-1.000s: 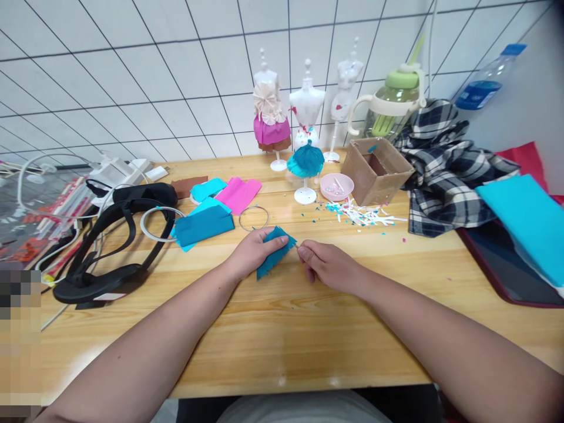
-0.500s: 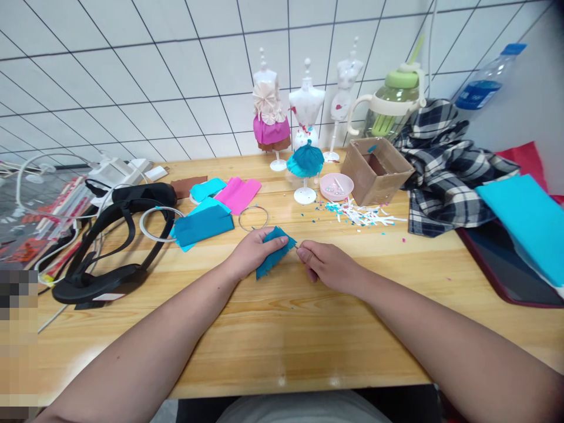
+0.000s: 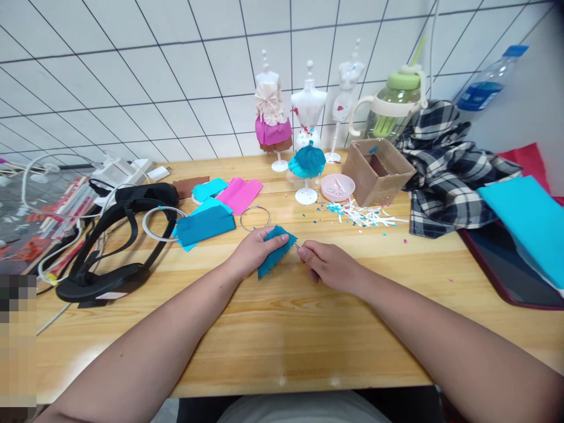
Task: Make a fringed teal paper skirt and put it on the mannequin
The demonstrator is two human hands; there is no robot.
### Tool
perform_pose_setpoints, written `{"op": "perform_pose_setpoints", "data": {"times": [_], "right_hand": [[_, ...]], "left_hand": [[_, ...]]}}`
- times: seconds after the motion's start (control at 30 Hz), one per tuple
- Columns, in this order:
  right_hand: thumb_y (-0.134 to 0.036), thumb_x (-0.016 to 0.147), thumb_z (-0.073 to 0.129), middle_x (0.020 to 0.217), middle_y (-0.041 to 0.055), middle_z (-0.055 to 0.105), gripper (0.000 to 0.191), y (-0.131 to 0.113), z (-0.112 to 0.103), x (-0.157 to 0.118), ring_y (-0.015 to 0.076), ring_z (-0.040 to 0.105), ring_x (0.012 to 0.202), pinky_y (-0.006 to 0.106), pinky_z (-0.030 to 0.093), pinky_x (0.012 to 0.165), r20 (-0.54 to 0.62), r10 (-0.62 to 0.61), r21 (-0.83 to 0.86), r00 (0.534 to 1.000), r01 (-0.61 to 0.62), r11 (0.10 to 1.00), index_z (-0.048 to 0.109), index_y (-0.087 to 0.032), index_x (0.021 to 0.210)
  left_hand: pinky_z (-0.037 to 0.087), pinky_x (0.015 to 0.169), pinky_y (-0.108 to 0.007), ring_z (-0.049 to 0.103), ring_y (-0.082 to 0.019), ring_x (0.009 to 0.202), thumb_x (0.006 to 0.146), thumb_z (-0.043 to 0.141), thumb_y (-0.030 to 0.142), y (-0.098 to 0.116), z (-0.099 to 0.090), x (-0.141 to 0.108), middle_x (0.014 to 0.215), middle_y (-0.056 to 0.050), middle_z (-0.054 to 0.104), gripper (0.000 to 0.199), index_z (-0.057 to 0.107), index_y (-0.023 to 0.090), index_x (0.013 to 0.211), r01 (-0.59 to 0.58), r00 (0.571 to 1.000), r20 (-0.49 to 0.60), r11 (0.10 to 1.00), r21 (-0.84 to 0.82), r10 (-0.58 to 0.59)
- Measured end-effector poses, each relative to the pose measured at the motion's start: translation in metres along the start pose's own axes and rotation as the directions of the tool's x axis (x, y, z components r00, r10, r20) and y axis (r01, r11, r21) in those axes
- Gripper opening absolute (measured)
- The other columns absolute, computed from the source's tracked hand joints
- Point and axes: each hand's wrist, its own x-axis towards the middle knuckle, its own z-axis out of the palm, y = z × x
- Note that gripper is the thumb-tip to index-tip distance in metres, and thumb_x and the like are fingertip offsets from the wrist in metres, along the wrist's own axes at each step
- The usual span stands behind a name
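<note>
My left hand pinches a dark teal piece of crepe-like paper with the thumb on top; its lower edge is jagged. Just right of it, my right hand is closed on a thin metal tool, whose tip meets the right corner of the teal piece. What kind of tool it is cannot be made out. A thin ring lies beyond my left hand. Farther left are a folded teal sheet and a pink sheet.
Small mannequins stand along the wall, one with a teal skirt. Near them are a pink bowl, paper scraps, a cardboard box and a jug. A black headset lies left, checked cloth right.
The view has shifted slightly, so objects appear a little farther right. Both hands keep nearly the same hold and position around the teal piece.
</note>
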Motion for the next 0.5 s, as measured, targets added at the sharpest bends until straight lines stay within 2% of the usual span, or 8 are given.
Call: {"op": "perform_pose_setpoints", "data": {"times": [0.23, 0.5], "right_hand": [[-0.046, 0.101, 0.030, 0.061, -0.0028, 0.063, 0.036, -0.0016, 0.0014, -0.0012, 0.0152, 0.058, 0.063, 0.027, 0.034, 0.063, -0.009, -0.009, -0.052, 1.000, 0.009, 0.999, 0.046, -0.023, 0.078], [-0.044, 0.101, 0.030, 0.060, -0.0033, 0.062, 0.035, 0.0000, 0.0014, -0.0002, 0.0148, 0.057, 0.063, 0.027, 0.034, 0.063, -0.023, -0.018, -0.033, 1.000, 0.017, 0.999, 0.046, -0.023, 0.077]], "left_hand": [[0.036, 0.051, -0.023, 0.046, -0.010, 0.054, 0.069, 0.072, 0.057, 0.0009, 0.0011, -0.0010, 0.060, 0.004, 0.054, 0.041, 0.060, 0.018, 0.072, 0.003, 1.000, -0.003, 1.000, 0.019, -0.003], [0.038, 0.052, -0.021, 0.047, -0.010, 0.056, 0.069, 0.072, 0.056, 0.0007, 0.0013, -0.0008, 0.063, 0.003, 0.055, 0.043, 0.060, 0.016, 0.073, -0.006, 1.000, -0.008, 1.000, 0.026, 0.006]]}}
